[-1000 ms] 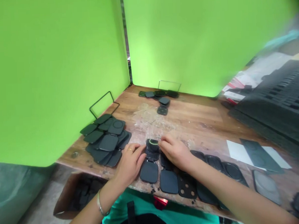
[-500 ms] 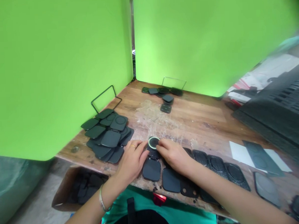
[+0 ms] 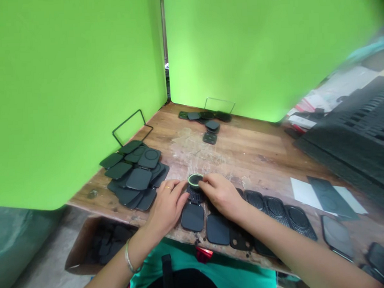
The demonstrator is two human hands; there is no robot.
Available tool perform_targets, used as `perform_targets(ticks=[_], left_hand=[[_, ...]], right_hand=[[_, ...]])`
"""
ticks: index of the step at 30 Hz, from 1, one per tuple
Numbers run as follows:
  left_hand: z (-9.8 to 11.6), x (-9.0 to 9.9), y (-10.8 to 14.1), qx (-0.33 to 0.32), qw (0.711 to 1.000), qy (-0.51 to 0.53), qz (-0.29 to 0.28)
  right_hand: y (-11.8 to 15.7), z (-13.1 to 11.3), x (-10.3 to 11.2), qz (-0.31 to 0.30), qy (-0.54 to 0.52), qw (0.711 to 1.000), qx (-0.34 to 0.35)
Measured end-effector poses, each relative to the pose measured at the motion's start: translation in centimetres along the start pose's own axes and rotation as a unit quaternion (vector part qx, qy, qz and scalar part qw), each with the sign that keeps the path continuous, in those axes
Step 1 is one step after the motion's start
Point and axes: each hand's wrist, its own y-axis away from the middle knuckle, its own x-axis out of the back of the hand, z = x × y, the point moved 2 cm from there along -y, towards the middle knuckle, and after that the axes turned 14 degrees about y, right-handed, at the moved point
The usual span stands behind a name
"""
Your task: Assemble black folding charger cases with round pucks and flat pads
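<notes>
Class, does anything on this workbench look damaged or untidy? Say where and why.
Yes: near centre, a pale, scuffed patch interrupts the brown tabletop; wear or residue unclear. At left, a heap of dark panels lies at mixed angles.

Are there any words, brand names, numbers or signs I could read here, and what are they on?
None can be read.
Round piece by the fingers: no lettering visible.
Pile: circle outlines, no readable words.
Packets at far right: too blurred to tell.
</notes>
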Motion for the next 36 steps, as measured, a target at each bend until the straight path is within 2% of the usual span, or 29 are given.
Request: perform_targets(ticks=[3, 6, 8, 10, 12, 14, 16, 18, 23, 30, 36], left_hand=[[0.0, 0.0, 0.0, 0.005, 1.0, 0.0, 0.002], [0.3, 0.1, 0.0, 0.01, 1.0, 0.006, -0.001], [0.5, 0.2, -0.1, 0.011, 1.0, 0.013, -0.001], [0.6, 0.3, -0.2, 0.012, 1.0, 0.019, 0.002], [0.6, 0.4, -0.2, 0.013, 1.0, 0.022, 0.004], [0.6, 0.3, -0.2, 0.015, 1.0, 0.022, 0.002], [0.6, 0.3, -0.2, 0.014, 1.0, 0.021, 0.0], [0.5, 0.3, -0.1, 0.01, 1.0, 0.018, 0.0], [0.5, 0.2, -0.1, 0.001, 1.0, 0.012, 0.001], [0.3, 0.1, -0.1, -0.008, 1.0, 0.009, 0.003], [0.3, 0.2, 0.0, -0.003, 1.0, 0.006, 0.001]], right_hand=[[-0.5, 0.9, 0.2, 0.049, -0.056, 0.996, -0.057], [-1.2, 2.1, 0.4, 0.066, -0.186, 0.967, -0.164], [-1.5, 2.8, 0.1, 0.013, -0.298, 0.922, -0.249], [-1.6, 3.1, -0.4, -0.061, -0.399, 0.856, -0.322], [-1.6, 3.1, -0.9, -0.111, -0.47, 0.795, -0.367], [-1.6, 2.9, -1.3, -0.128, -0.503, 0.762, -0.388], [-1.5, 2.7, -1.6, -0.144, -0.511, 0.751, -0.393], [-1.5, 2.5, -1.8, -0.158, -0.503, 0.755, -0.391], [-1.7, 2.2, -2.0, -0.174, -0.428, 0.808, -0.366], [-1.9, 2.0, -2.1, -0.146, -0.324, 0.878, -0.321], [-1.2, 2.0, -1.5, -0.127, -0.274, 0.91, -0.284]])
